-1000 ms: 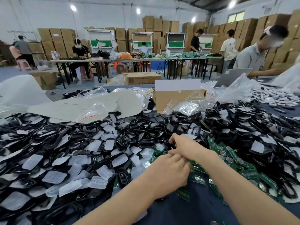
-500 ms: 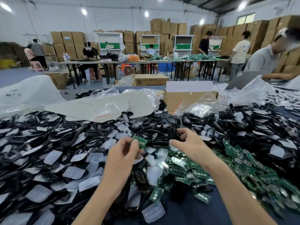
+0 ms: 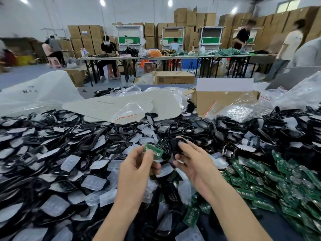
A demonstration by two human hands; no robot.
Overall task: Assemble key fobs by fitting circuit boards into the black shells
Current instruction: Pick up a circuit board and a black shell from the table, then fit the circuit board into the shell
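Note:
My left hand (image 3: 137, 169) pinches a small green circuit board (image 3: 153, 151) between thumb and fingers, held up above the pile. Just to its right, my right hand (image 3: 194, 162) grips a black shell (image 3: 177, 145) with fingers curled round it. Board and shell sit a few centimetres apart at the middle of the view. A heap of black shells and clear rubber pads (image 3: 69, 162) covers the table on the left and far side. Green circuit boards (image 3: 278, 185) lie piled at the right.
An open cardboard box (image 3: 224, 100) and clear plastic bags (image 3: 295, 96) stand behind the heap. A flat grey card sheet (image 3: 111, 106) lies at the back centre. Other people work at long tables (image 3: 156, 57) farther off, before stacked cartons.
Both hands have risen from the pile and drawn apart. The left now holds a green board up high, and the right has lifted a black shell beside it.

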